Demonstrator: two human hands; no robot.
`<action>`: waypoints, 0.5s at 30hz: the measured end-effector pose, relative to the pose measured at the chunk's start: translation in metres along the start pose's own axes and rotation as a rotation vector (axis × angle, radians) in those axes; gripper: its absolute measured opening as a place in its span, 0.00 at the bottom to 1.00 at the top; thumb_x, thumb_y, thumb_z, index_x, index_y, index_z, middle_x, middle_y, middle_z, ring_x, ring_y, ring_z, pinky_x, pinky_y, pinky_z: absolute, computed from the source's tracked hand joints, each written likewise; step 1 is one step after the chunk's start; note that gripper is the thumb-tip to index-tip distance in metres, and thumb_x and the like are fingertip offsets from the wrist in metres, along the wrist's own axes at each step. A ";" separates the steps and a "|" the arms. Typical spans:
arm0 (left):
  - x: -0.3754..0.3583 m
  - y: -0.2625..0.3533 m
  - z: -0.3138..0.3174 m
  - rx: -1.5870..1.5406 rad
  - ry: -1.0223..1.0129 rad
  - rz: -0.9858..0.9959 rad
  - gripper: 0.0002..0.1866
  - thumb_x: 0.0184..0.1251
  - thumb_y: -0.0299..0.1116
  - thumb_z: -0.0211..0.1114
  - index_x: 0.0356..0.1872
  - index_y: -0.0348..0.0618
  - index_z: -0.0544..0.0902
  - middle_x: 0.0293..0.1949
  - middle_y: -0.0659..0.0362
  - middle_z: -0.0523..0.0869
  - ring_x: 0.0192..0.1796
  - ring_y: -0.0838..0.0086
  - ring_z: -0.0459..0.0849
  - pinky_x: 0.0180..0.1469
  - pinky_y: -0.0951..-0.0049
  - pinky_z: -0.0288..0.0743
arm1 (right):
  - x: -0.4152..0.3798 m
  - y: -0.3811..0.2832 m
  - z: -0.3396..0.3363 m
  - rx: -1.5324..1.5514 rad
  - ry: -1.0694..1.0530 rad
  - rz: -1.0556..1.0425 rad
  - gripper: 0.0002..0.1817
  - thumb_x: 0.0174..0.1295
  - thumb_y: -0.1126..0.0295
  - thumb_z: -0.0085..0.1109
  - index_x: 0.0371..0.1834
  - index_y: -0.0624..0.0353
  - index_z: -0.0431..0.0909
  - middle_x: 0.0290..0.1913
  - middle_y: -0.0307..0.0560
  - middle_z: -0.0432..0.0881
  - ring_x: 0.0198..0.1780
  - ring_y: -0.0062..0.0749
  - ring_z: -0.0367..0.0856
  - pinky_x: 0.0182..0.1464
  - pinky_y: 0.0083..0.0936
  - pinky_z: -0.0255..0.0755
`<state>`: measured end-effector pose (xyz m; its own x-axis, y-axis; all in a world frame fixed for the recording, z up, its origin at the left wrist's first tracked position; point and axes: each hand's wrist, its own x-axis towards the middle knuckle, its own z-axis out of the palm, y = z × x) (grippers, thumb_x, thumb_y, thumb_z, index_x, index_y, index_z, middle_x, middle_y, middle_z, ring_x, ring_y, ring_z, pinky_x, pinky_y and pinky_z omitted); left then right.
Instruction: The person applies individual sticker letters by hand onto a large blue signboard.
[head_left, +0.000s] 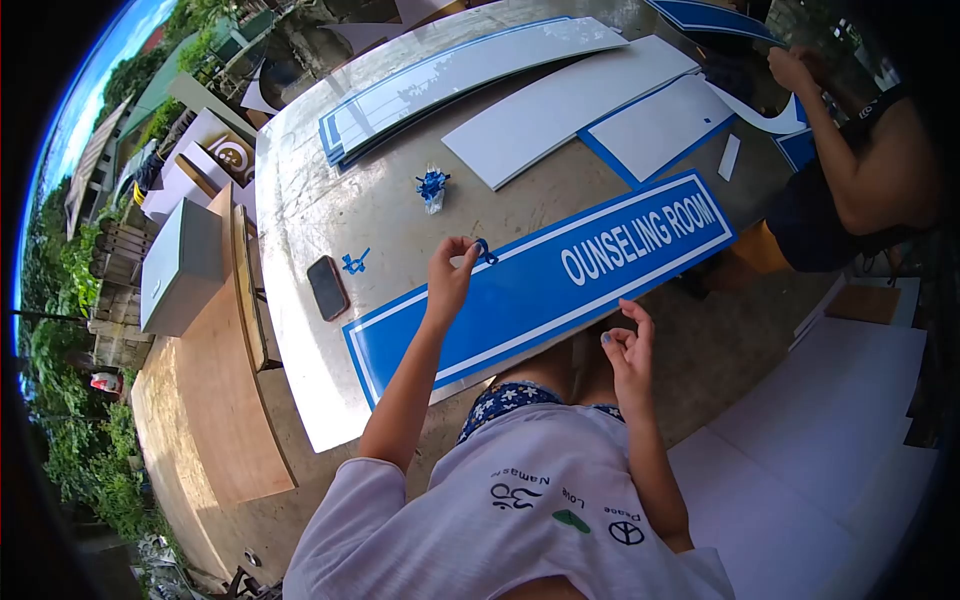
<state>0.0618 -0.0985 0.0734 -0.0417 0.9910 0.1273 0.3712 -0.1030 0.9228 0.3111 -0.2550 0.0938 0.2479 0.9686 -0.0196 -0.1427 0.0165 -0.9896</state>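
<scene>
A long blue sign (480, 300) with a white border and the white letters "OUNSELING ROOM" lies across the table in front of me. Over its upper edge my left hand (452, 272) pinches a small curled scrap of blue vinyl film (486, 252). My right hand (632, 358) hovers just off the sign's lower edge, fingers bent but apart; a small bluish spot shows at one fingertip, and I cannot make out what it is. Beyond the sign sits a crumpled clump of blue and clear film (432, 188). Another blue scrap (356, 262) lies beside a phone (328, 288).
White panels (570, 110) and a stack of blue-edged boards (470, 75) lie on the table's far side. At the right a co-worker (860, 170) handles a blue-and-white board (715, 18). A plywood sheet (200, 420) and a grey box (185, 268) stand at left.
</scene>
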 end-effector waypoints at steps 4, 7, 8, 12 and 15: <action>0.087 -0.050 -0.034 0.027 0.183 -0.039 0.10 0.65 0.32 0.66 0.38 0.35 0.80 0.32 0.58 0.85 0.36 0.76 0.81 0.43 0.75 0.74 | -0.020 0.020 -0.031 -0.017 0.072 0.083 0.26 0.64 0.78 0.57 0.65 0.58 0.64 0.61 0.46 0.61 0.42 0.17 0.70 0.49 0.16 0.70; 0.151 -0.104 -0.044 0.058 0.170 -0.101 0.10 0.64 0.33 0.66 0.36 0.35 0.83 0.32 0.57 0.86 0.35 0.76 0.82 0.41 0.77 0.74 | -0.044 0.046 -0.058 -0.003 0.139 0.182 0.26 0.63 0.78 0.57 0.65 0.57 0.64 0.61 0.45 0.63 0.41 0.17 0.70 0.49 0.16 0.69; 0.168 -0.120 -0.043 0.060 0.162 -0.094 0.10 0.64 0.33 0.66 0.36 0.35 0.83 0.32 0.57 0.86 0.35 0.76 0.82 0.41 0.77 0.74 | -0.052 0.052 -0.067 0.003 0.147 0.179 0.26 0.63 0.78 0.57 0.65 0.57 0.64 0.61 0.45 0.63 0.41 0.17 0.70 0.49 0.16 0.69; 0.206 -0.145 -0.037 0.381 0.214 -0.338 0.12 0.58 0.41 0.69 0.37 0.45 0.86 0.37 0.59 0.88 0.44 0.68 0.84 0.53 0.60 0.70 | -0.076 0.062 -0.098 -0.030 0.322 0.271 0.25 0.64 0.77 0.57 0.64 0.58 0.65 0.62 0.45 0.65 0.40 0.17 0.70 0.50 0.17 0.67; 0.204 -0.141 -0.026 0.583 0.254 -0.514 0.13 0.54 0.46 0.69 0.38 0.54 0.87 0.41 0.63 0.88 0.55 0.62 0.81 0.60 0.43 0.59 | -0.082 0.055 -0.115 -0.034 0.413 0.292 0.24 0.64 0.77 0.56 0.63 0.59 0.66 0.62 0.44 0.66 0.40 0.17 0.70 0.49 0.16 0.67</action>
<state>-0.0237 0.1162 -0.0214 -0.5211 0.8454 -0.1171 0.6686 0.4896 0.5597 0.3928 -0.3622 0.0246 0.5617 0.7525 -0.3438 -0.2328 -0.2550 -0.9385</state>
